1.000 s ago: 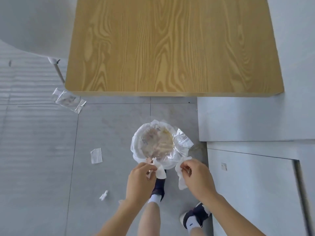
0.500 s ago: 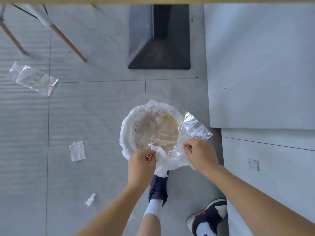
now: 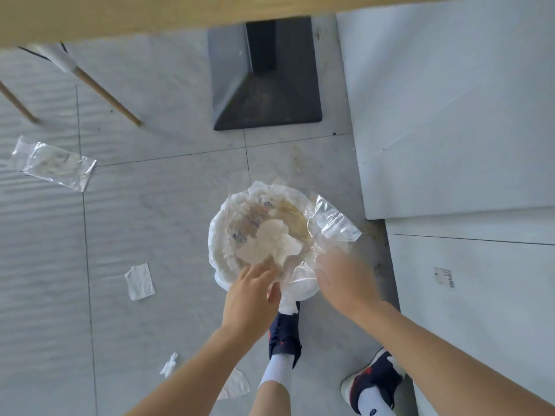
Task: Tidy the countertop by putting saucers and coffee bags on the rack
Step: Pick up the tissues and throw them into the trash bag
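No saucer, coffee bag or rack is in view. I look straight down at a round bin with a white liner (image 3: 216, 235) on the floor. Inside it lie a crumpled white paper (image 3: 273, 238) and soiled scraps, and a clear plastic wrapper (image 3: 333, 223) hangs over its right rim. My left hand (image 3: 252, 295) is at the near rim, fingers stretched toward the bin and holding nothing that I can see. My right hand (image 3: 342, 274) is blurred over the near right rim, on the clear plastic; its grip cannot be made out.
A wooden table edge (image 3: 120, 13) runs along the top, with its dark base (image 3: 264, 85) on the tiles and a chair leg (image 3: 105, 94) to the left. A clear wrapper (image 3: 54, 163) and paper scraps (image 3: 139, 280) litter the floor. White panels (image 3: 450, 115) stand right. My shoes (image 3: 283, 334) are below the bin.
The white paper pieces that both hands pinched now lie in the bin. The view has tilted down from the tabletop to the floor, and both hands have dropped closer to the rim.
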